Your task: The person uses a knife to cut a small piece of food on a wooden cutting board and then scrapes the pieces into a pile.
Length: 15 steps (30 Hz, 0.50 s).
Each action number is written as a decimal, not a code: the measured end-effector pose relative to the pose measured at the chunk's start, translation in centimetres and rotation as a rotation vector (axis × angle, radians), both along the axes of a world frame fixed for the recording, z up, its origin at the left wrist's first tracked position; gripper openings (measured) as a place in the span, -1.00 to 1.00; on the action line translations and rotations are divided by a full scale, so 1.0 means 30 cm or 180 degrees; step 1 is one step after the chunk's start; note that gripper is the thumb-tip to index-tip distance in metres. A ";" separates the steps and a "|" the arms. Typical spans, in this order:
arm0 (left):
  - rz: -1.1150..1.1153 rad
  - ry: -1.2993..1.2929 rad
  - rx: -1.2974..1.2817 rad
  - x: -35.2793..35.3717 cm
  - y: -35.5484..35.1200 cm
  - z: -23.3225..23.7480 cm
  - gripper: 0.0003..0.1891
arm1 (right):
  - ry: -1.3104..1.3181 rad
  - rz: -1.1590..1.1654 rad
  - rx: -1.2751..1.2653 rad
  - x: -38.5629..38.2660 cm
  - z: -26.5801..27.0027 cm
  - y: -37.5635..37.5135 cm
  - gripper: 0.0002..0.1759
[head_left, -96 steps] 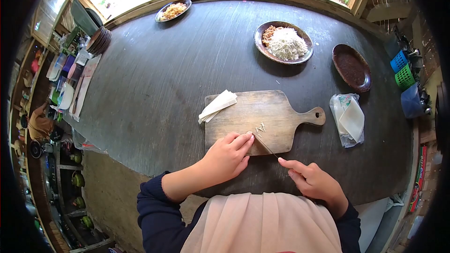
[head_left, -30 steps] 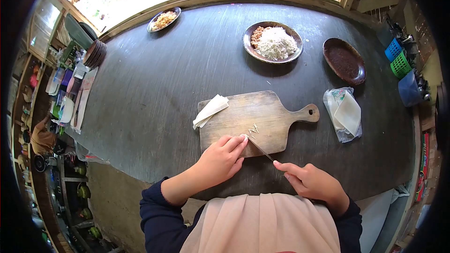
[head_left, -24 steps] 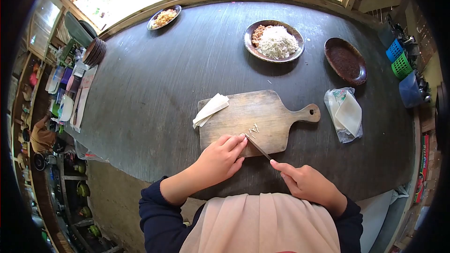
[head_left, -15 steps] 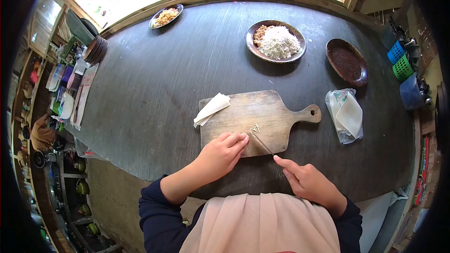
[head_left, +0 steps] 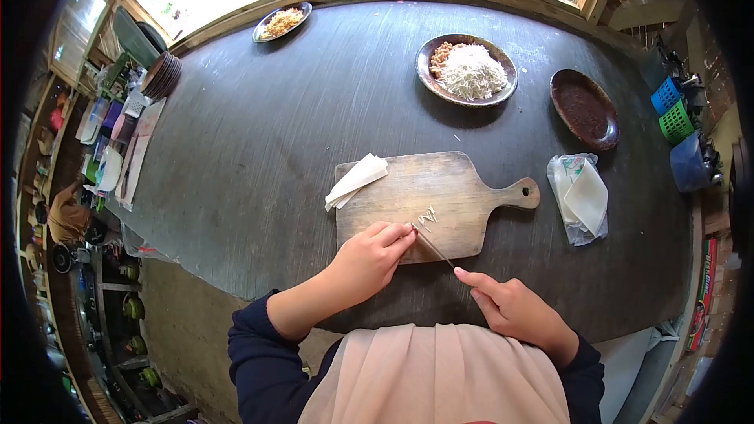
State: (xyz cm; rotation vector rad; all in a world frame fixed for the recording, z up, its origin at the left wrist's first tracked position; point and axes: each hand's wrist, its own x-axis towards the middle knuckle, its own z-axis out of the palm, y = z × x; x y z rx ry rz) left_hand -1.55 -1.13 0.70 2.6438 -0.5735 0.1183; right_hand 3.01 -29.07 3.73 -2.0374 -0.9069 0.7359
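Note:
My right hand (head_left: 506, 304) is closed round the handle of a thin knife (head_left: 434, 249), whose blade angles over the near edge of a wooden cutting board (head_left: 440, 180). My left hand (head_left: 375, 255) presses down on the board with its fingers bunched, against the blade tip. Whatever lies under those fingers is mostly hidden. Beside the blade are several thin pale shreds (head_left: 428, 217). Folded strips of white pastry-like sheet (head_left: 357, 179) rest on the board's left corner.
A round plate (head_left: 422, 71) holds a white shredded heap and brown pieces. An empty oval brown dish (head_left: 585, 110) and a plastic packet of white sheets (head_left: 579, 200) lie to the right. A small plate of food (head_left: 283, 23) stands far left. Plates (head_left: 162, 75) are stacked at the left edge.
The knife has shifted slightly left, closer to my left fingertips. More pale shreds lie loose and spread out beside the blade.

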 end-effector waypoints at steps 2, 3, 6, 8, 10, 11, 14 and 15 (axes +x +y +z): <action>0.0005 0.0003 0.0011 -0.001 0.000 0.000 -0.56 | 0.0003 -0.0012 0.0019 -0.001 0.001 0.000 -0.52; 0.0004 0.0004 0.0020 -0.001 0.000 0.000 -0.55 | 0.0006 -0.0030 0.0040 -0.002 0.001 0.000 -0.52; 0.0004 0.0010 0.0030 -0.002 0.000 0.001 -0.54 | 0.0005 0.0002 -0.0076 0.001 0.008 0.001 -0.52; 0.0011 0.0008 0.0031 -0.001 -0.001 0.002 -0.54 | 0.0010 0.0015 -0.0092 0.004 0.008 0.000 -0.51; -0.0009 -0.0007 0.0073 -0.002 -0.001 0.004 -0.53 | 0.0016 0.0033 -0.0111 0.005 0.009 -0.001 -0.51; -0.0001 -0.0008 0.0071 -0.001 -0.001 0.003 -0.53 | 0.0038 0.0030 -0.0089 0.006 0.009 -0.002 -0.51; 0.0003 0.0017 0.0040 -0.001 0.000 0.004 -0.53 | 0.0094 0.0030 -0.0078 0.009 0.015 -0.002 -0.51; -0.0003 0.0028 0.0050 -0.001 -0.001 0.008 -0.53 | 0.0131 0.0019 -0.0086 0.010 0.017 -0.002 -0.51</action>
